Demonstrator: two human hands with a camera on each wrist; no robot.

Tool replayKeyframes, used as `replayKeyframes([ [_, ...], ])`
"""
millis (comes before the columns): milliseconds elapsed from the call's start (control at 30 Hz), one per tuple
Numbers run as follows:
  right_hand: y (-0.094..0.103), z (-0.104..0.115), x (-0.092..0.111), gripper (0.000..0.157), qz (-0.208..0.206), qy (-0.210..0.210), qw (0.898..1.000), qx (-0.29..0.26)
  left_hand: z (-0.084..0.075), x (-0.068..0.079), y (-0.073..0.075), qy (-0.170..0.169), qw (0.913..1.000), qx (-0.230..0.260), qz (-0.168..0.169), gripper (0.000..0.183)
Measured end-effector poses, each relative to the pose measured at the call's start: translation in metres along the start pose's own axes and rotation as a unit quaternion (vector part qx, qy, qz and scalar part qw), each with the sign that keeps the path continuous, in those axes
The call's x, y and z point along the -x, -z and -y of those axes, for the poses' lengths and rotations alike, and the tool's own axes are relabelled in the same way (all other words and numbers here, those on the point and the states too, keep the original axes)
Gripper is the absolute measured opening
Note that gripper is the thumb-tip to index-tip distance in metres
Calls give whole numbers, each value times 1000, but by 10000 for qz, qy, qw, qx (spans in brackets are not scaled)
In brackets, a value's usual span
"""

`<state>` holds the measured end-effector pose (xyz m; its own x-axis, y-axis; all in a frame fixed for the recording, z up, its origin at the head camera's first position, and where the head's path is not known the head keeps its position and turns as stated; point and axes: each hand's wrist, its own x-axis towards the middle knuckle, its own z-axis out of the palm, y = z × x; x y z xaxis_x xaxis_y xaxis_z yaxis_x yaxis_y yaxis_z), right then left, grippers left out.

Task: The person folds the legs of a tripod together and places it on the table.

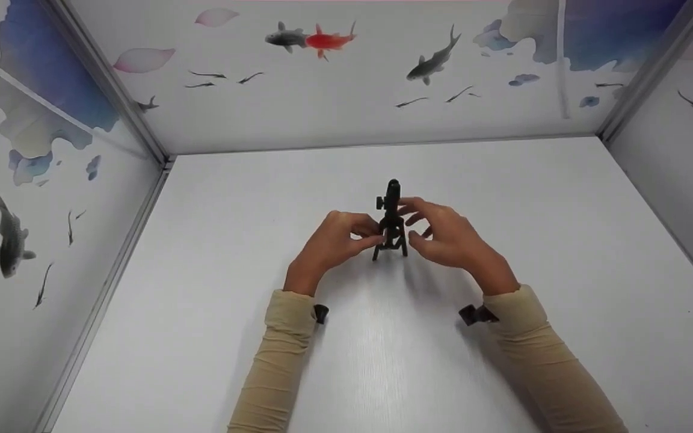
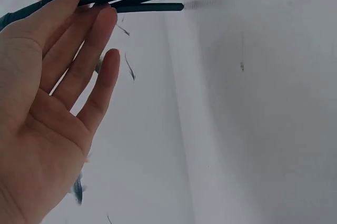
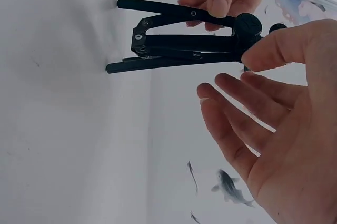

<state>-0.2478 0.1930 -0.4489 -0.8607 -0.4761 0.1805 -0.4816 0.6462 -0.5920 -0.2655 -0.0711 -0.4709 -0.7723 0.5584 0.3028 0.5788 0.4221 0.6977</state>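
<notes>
And here the black tripod (image 1: 391,221) is standing upright between two hands, its feet resting on the tabletop or hovering just above it; the views aren't settling which. The left hand (image 1: 341,237) is pinching a leg between thumb and fingers, while the right hand (image 1: 446,234) is holding its fingers loosely spread beside the tripod, gripping nothing, its thumb lying so near the leg tops that contact is hard to tell. How far along are we? The legs (image 3: 158,65) are parting only narrowly, with the jointed braces (image 3: 138,37) showing between them, so the stance is looking part-way: folding them flat or spreading them wide are both appearing undone. A small knob (image 1: 380,203) is jutting from the upper column, and whether it's sitting tight or loose isn't showing. Underneath, the white table (image 1: 172,313) is stretching out broad and pale, catching soft shadows below the arms. Around it, white walls are closing in on three sides, metal rails (image 1: 136,108) are framing the corners, and on the back wall (image 1: 352,114) a red fish (image 1: 329,41) is swimming in print beside grey ones and blue washes.
</notes>
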Motion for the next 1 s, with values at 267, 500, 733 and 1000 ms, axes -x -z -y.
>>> replayKeyframes([
  [267,-11,-7,-3,41,756,-518,9949,416,4,1,-1,229,9982,-150,527,20],
  [500,-22,-12,-5,22,826,-486,9951,248,7,2,-5,140,9984,-380,399,20],
  [733,-25,-15,-7,19,839,-377,9956,183,9,1,-7,-26,9975,-686,187,21],
  [1000,-27,-17,-7,16,717,-304,9969,115,11,2,-7,-173,9960,-866,141,21],
])
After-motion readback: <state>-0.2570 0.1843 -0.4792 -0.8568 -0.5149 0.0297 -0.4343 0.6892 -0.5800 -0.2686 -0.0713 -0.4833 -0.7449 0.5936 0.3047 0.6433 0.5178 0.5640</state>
